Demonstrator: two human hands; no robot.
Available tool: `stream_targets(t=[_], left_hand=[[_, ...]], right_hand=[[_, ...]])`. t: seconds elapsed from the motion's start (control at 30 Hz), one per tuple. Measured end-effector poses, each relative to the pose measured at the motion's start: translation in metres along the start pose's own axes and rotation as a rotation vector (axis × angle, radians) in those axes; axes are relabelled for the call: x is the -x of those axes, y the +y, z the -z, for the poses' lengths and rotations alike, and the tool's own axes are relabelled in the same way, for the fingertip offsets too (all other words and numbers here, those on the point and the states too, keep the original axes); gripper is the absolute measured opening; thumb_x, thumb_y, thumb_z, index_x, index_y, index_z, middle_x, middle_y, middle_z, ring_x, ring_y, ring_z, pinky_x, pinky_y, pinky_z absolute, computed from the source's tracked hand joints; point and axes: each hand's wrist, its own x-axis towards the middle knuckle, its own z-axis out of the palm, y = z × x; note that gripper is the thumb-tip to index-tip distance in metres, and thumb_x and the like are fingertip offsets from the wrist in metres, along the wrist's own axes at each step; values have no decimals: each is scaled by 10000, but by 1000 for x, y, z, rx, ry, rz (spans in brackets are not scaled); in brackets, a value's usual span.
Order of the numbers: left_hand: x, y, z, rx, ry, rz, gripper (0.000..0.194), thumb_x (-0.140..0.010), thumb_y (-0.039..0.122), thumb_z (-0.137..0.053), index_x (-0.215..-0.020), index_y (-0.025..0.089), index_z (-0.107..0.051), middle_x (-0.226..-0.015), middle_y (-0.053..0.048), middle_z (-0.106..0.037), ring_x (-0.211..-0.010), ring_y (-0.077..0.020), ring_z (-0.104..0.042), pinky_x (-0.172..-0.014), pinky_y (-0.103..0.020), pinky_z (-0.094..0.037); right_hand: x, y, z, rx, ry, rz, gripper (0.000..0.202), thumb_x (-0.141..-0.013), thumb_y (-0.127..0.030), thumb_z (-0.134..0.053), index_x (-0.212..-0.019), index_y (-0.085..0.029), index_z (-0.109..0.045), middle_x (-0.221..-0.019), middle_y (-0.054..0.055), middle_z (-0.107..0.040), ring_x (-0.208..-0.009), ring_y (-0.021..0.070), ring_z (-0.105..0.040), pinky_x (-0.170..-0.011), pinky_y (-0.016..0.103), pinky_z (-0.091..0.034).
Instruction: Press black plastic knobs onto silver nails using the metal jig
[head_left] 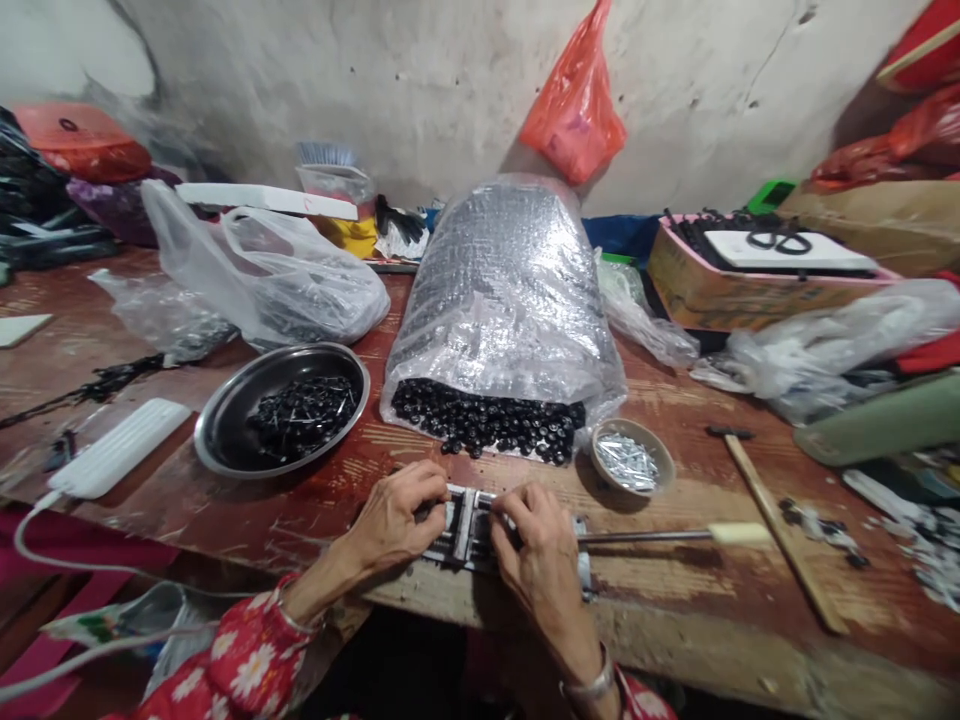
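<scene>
A metal jig [466, 526] with slots and a raised middle bar lies at the table's front edge. My left hand [401, 510] rests on its left part, fingers curled together; what they pinch is too small to tell. Over the right part, my right hand [536, 535] has its fingers bent down, and their tips are partly hidden. A rod with a pale handle [739, 534] extends right from the jig. Beyond it, a large clear bag [510, 290] spills small round black parts [510, 428]. To its right stands a small bowl of metal screws or pins [628, 462].
A steel bowl [281, 410] with black parts and pins stands left, near a white power strip [120, 448]. At right lie a hammer [784, 530], a green cylinder [885, 418] and plastic scraps. A pink-rimmed box [750, 290] and plastic bags [277, 270] stand behind.
</scene>
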Motion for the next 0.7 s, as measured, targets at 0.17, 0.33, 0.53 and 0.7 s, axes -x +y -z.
stream_targets(t=[0.17, 0.33, 0.53, 0.7], left_hand=[[7, -6, -1, 42, 79, -59, 130, -924, 156, -586, -987, 209, -686, -1142, -61, -679, -1056, -193, -655, -938, -312, -532], [13, -21, 12, 46, 326, -20, 145, -962, 186, -593, -1069, 202, -690, -1056, -52, -683, -997, -178, -661, -883, -280, -549], [15, -50, 32, -66, 306, 177, 176, -968, 200, -530, -1047, 188, -686, -978, -35, -665, -795, -134, -635, -657, -221, -497], [10, -59, 36, -68, 132, 136, 301, -930, 133, -501, -1152, 182, -698, -1064, -63, -697, -975, -171, -672, -887, -279, -527]], right_hand=[[3, 2, 8, -100, -9, 41, 101, -996, -196, -577, -974, -250, -659, -959, 40, -618, -925, 220, -550, -802, 344, -424], [11, 33, 27, 40, 159, 49, 183, -1042, -245, -516, -1126, -216, -675, -1067, 80, -684, -987, 238, -565, -874, 377, -447], [11, 76, 35, 679, 231, -134, 353, -1044, -390, -488, -1195, -148, -697, -1000, 161, -741, -880, 308, -595, -772, 437, -395], [7, 86, 29, 764, 170, -133, 419, -1042, -415, -436, -1208, -125, -689, -889, 162, -742, -776, 315, -621, -757, 461, -401]])
